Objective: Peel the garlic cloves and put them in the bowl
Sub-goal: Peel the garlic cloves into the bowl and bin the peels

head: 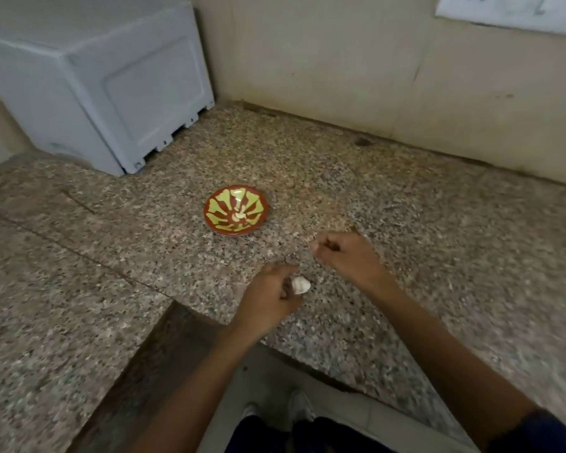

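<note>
The small round ceramic bowl (236, 210) is red-brown with yellow-green petal shapes fanning from its centre. The speckled granite worktop (406, 223) mixes beige, grey and black flecks. The papery garlic clove (300, 285) is off-white. The boxy plastic appliance (111, 83) is pale grey-white, the wall (340, 60) plain beige.

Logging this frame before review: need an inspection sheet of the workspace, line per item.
Surface: speckled granite counter, cut-out at its near edge.
Job's things: red and yellow bowl on the counter with pale peeled pieces inside; garlic, skin on, in the left hand.
Clutter: small pale flecks on the counter near the hands, too small to tell.
Grippers: left hand grips the garlic; right hand curled, fingertips pinched, contents too small to tell.
Cables: nothing seen.
Surroundings: white appliance back left; beige wall; white plate top right on the wall.
</note>
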